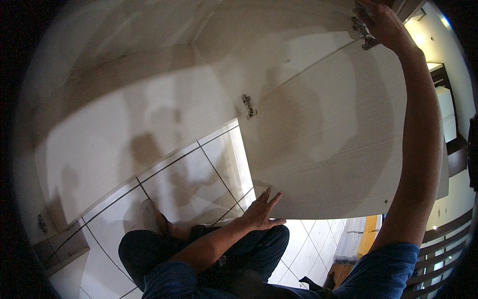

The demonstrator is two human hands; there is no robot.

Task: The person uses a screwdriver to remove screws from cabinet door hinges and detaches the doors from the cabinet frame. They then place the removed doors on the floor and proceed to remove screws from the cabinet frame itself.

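Note:
A pale cabinet door [328, 134] stands swung out from the cabinet in front of me. A metal hinge [248, 106] joins it at the lower corner of the cabinet opening. Another metal hinge [366, 36] sits near the top. My right hand [382, 25] reaches up to that upper hinge with its fingers curled; what they grip is hidden. Low down, my left hand [260, 212] is at the door's bottom edge. Its fingers are spread and some lie against the panel, holding nothing.
The cabinet's pale bottom panel [124, 144] spreads to the left, with shadows over it. White floor tiles [199, 169] with dark joints lie below. My bent legs [144, 254] are close under the door. Slatted dark wood [443, 244] stands at the right.

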